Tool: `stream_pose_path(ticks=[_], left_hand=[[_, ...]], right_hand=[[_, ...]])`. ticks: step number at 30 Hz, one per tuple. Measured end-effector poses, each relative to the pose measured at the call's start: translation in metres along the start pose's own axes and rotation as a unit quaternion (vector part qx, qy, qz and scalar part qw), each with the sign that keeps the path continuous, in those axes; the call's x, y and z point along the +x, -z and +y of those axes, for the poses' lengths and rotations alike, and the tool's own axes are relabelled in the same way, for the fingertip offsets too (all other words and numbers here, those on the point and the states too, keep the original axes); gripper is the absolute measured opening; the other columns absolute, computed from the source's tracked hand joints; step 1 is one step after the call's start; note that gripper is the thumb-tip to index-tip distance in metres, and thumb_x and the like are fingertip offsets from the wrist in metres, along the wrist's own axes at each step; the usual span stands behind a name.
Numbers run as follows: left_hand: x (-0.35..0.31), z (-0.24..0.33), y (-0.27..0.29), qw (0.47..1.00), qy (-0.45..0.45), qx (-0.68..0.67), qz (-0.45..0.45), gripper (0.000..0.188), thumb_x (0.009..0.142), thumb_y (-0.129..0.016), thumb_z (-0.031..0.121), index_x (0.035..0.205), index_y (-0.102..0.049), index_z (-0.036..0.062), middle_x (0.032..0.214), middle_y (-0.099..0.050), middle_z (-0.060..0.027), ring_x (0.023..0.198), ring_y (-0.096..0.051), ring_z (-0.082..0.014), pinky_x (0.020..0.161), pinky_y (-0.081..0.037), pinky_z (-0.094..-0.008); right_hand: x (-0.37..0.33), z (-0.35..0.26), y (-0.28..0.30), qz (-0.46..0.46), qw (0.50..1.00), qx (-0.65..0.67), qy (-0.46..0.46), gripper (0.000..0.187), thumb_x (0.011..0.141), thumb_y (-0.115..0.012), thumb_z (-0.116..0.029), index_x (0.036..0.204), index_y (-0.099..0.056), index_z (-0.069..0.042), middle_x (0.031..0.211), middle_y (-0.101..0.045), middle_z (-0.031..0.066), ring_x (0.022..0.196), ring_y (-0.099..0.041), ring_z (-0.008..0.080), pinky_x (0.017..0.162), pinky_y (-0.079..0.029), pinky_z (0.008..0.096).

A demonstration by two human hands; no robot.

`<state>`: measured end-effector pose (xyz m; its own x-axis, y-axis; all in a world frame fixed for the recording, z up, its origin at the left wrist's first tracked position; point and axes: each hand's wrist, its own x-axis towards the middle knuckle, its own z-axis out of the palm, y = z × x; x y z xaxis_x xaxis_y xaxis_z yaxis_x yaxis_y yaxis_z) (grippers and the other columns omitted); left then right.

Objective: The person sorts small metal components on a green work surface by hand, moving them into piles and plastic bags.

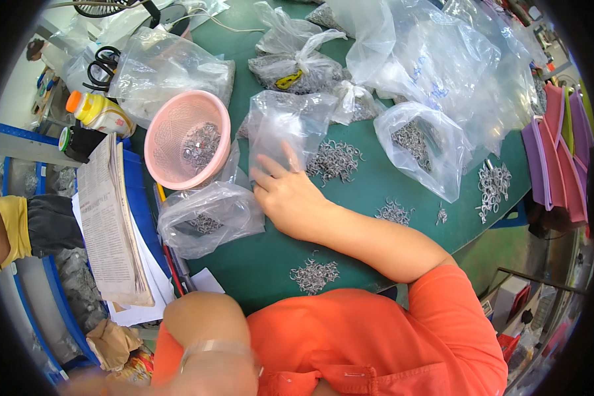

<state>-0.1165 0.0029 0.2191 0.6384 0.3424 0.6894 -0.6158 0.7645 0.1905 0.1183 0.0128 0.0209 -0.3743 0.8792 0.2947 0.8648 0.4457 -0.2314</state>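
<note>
Head view | I see right hand flat, fingers released, on clear bag by ring pile | left hand blurred, grip cannot tell | risk: bag slips, rings scatter off table

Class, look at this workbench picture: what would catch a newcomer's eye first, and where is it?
Probably the pink plastic basket at the left of the green table, holding small metal rings. Next, the right hand at the centre, reaching across the table to lie flat beside a clear plastic bag, with loose heaps of rings around it. Big clear bags crowd the table's far side; the left hand is blurred at the lower edge.
</note>
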Motion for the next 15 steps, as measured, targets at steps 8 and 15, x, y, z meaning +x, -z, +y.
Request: stream_pose_path(ticks=[8,15], left_hand=[[0.042,-0.089,0.258,0.353,0.234,0.898,0.121,0.049,0.095,-0.060,0.038,0.130,-0.059,0.0039,0.142,-0.054,-0.0146,0.139,-0.044,-0.0308,0.114,-0.029,-0.0576],[0.036,-0.076,0.263,0.140,0.349,0.910,0.175,0.069,0.094,-0.059,0.044,0.145,-0.043,-0.0009,0.155,-0.039,-0.0219,0.146,-0.035,-0.0347,0.117,-0.018,-0.0637]], right_hand=[[-0.031,0.013,0.055,-0.021,0.960,0.275,-0.046,0.012,0.072,-0.065,-0.004,0.082,-0.070,-0.002,0.092,-0.069,0.0195,0.096,-0.067,0.0344,0.085,-0.053,0.0457],[-0.029,0.086,0.082,0.197,0.974,0.032,-0.105,0.014,0.073,-0.064,-0.005,0.087,-0.068,-0.007,0.092,-0.068,0.0117,0.090,-0.066,0.0333,0.076,-0.056,0.0437]])
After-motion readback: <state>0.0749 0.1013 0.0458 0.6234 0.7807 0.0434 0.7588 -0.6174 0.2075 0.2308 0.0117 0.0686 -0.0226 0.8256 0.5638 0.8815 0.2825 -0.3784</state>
